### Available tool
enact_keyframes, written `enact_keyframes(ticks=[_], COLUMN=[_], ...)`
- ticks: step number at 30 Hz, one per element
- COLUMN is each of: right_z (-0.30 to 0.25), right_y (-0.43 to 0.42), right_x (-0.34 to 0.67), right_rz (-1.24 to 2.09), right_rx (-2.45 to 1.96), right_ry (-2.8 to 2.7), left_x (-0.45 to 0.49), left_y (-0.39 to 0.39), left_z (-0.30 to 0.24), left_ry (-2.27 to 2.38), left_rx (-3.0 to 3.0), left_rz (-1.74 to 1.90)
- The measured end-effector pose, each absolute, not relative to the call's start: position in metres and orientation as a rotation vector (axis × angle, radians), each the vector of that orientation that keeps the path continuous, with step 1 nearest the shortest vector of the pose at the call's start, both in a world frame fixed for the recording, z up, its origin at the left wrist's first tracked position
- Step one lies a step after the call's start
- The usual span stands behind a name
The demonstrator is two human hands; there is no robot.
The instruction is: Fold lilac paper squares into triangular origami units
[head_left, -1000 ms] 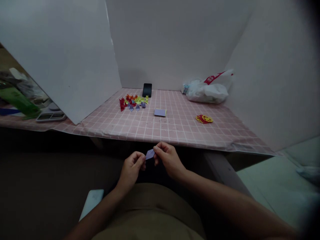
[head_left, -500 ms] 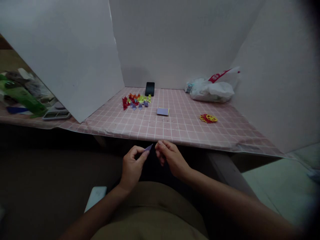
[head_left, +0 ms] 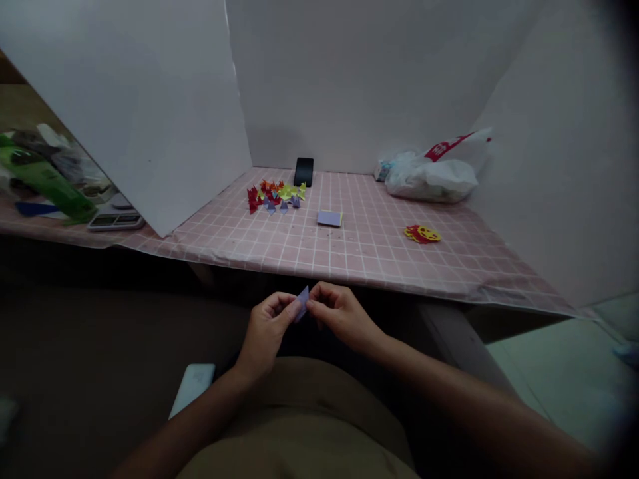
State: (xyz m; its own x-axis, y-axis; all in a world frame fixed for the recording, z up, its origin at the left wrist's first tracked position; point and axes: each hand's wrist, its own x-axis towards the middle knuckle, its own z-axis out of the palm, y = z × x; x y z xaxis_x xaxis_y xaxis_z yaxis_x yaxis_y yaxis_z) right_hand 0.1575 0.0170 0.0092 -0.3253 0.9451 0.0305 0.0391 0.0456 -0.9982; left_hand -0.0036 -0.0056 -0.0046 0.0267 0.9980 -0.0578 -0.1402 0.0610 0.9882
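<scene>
A small folded piece of purple paper is between my two hands, just in front of the table edge. My left hand pinches it between thumb and fingers. The thumb and fingertips of my right hand are closed on its right edge. On the table beyond lies a short stack of purple paper sheets, with a yellow edge showing beneath. Farther left sits a cluster of small folded paper pieces in red, orange, yellow and purple.
A dark phone leans at the back wall. On the right are a white plastic bag and red and yellow cut-out shapes. White panels enclose the pink checked table. A kitchen scale stands outside the left panel. A white object lies beside my left forearm.
My right hand has come in to meet the purple paper and now grips its edge. The paper has turned more upright in my left hand. The view has shifted slightly.
</scene>
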Motion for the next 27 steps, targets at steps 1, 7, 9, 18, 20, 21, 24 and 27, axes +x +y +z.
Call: enact_keyframes(ticks=[1,7,9,18,20,21,24,27], right_z=[0.0094,0.0104,0.0104,0.0061,0.0056,0.0055,0.0058,0.0062], right_y=[0.0171,0.0167,0.0168,0.0180,0.0181,0.0180,0.0175,0.0172], right_x=[0.1575,0.1565,0.1565,0.1556,0.1557,0.1557,0.1557,0.1553], right_rz=[1.402,1.428,1.448,1.441,1.437,1.438,1.438,1.443], right_rx=[-1.037,-1.025,-1.019,-0.925,-0.915,-0.913,-0.911,-0.911], right_ry=[-1.511,-1.478,-1.463,-1.397,-1.395,-1.401,-1.420,-1.420], left_x=[-0.0042,-0.0044,-0.0036,-0.0015,-0.0014,-0.0015,-0.0018,-0.0022], left_y=[-0.0055,-0.0061,-0.0065,-0.0061,-0.0057,-0.0055,-0.0053,-0.0056], left_z=[-0.0042,-0.0063,-0.0069,-0.0071,-0.0085,-0.0092,-0.0110,-0.0119], left_ry=[1.131,1.103,1.082,1.093,1.088,1.087,1.078,1.065], left_rx=[1.092,1.076,1.050,1.069,1.087,1.092,1.092,1.104], left_rz=[1.214,1.183,1.182,1.333,1.354,1.353,1.353,1.354])
